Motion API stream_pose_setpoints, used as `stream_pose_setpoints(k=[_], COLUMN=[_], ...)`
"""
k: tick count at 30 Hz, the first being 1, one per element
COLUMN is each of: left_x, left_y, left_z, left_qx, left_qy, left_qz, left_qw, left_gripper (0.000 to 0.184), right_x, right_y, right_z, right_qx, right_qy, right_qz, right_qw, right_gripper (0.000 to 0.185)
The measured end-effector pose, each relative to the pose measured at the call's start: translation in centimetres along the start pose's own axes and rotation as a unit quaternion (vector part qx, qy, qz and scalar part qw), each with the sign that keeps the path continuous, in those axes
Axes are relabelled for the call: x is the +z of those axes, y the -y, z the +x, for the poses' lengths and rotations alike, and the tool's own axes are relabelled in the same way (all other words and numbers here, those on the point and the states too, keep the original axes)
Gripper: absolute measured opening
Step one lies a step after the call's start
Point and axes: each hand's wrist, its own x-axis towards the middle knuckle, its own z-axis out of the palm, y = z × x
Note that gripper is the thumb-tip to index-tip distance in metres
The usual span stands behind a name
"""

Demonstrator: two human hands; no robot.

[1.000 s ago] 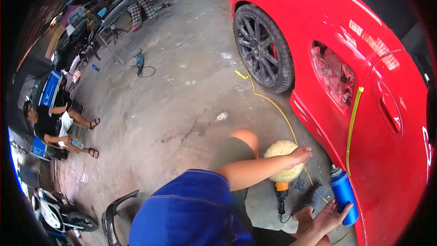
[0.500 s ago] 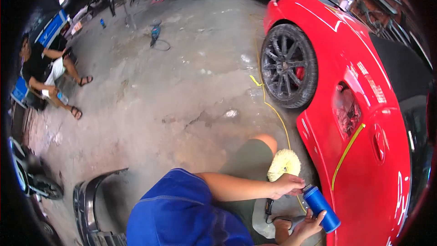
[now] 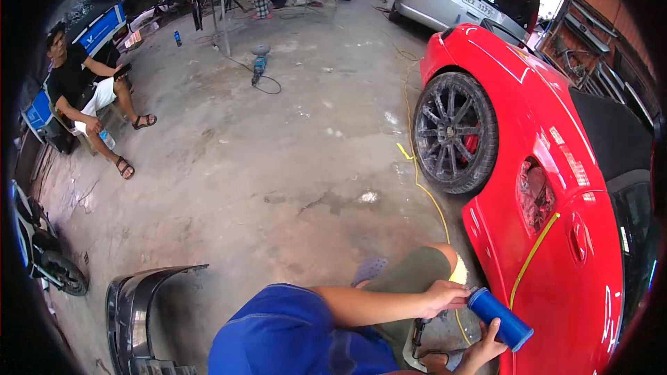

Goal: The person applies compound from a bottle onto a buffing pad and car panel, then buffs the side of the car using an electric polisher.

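My right hand (image 3: 484,348) is wrapped around the lower part of a blue cylindrical bottle (image 3: 501,321), which is tilted beside the red car (image 3: 556,305). At its upper end, my left hand (image 3: 447,297) has its fingers closed; the small part they pinch there is mostly hidden. Just past my left hand, a cream wool polishing pad (image 3: 458,271) shows partly behind my knee. Below that hand is a black tool handle (image 3: 418,332) with a cord. A strip of yellow tape (image 3: 533,255) runs along the car's red panel.
A yellow cord (image 3: 432,198) runs along the floor past the front wheel (image 3: 455,132). A blue power tool (image 3: 259,68) lies farther off. A black bumper (image 3: 132,305) stands at lower left. A seated person (image 3: 83,90) is at the left; a silver van (image 3: 458,0) is behind.
The view has shifted, so the surroundings sit lower and farther right. My knee now covers most of the polishing pad. Both hands remain at the bottle.
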Motion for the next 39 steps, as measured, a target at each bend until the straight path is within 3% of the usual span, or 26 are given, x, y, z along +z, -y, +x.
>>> stream_pose_setpoints(k=[11, 23, 25, 27, 29, 31, 32, 35, 36, 39], left_x=[0.7, 1.9, 5.3, 9.7, 12.1, 12.8, 13.3, 18.2, 19.2, 15.0], left_y=[0.3, 1.7, 0.8, -1.6, -1.4, 0.4, 0.9, -3.5, -4.0, 0.8], left_z=[-0.7, 0.8, -0.7, -3.2, -3.4, -0.6, 0.6, -4.3, -5.3, 4.1], left_qx=[-0.047, -0.106, -0.049, -0.028, -0.013, -0.04, -0.05, 0.004, 0.041, -0.022], left_qy=[0.026, 0.044, 0.03, 0.077, 0.107, 0.079, 0.074, 0.217, 0.214, 0.132], left_qz=[0.02, -0.024, -0.029, -0.007, 0.015, 0.049, 0.07, 0.061, 0.041, 0.05], left_qw=[0.998, 0.993, 0.998, 0.997, 0.994, 0.995, 0.994, 0.974, 0.975, 0.99], left_gripper=[0.034, 0.025, 0.027, 0.031, 0.034, 0.039, 0.041, 0.038, 0.03, 0.024], right_x=[-1.8, -2.7, -2.4, -2.3, -3.5, -5.4, -6.3, -9.4, -8.7, -5.3], right_y=[0.4, 3.3, 5.2, 8.2, 8.8, 7.4, 7.7, 10.4, 10.2, 8.2], right_z=[-0.4, -0.4, 0.6, 0.3, 1.1, 3.1, 3.1, 3.7, 3.8, 5.6], right_qx=[-0.091, -0.067, -0.08, -0.217, -0.228, -0.21, -0.256, -0.387, -0.366, -0.236], right_qy=[-0.008, 0.012, 0.01, -0.003, -0.019, -0.03, -0.05, -0.088, -0.08, -0.043], right_qz=[-0.035, -0.079, -0.053, -0.065, -0.101, -0.172, -0.178, -0.196, -0.179, -0.187], right_qw=[0.995, 0.995, 0.995, 0.974, 0.968, 0.962, 0.949, 0.897, 0.91, 0.953], right_gripper=[0.055, 0.06, 0.068, 0.069, 0.064, 0.062, 0.06, 0.053, 0.051, 0.048])
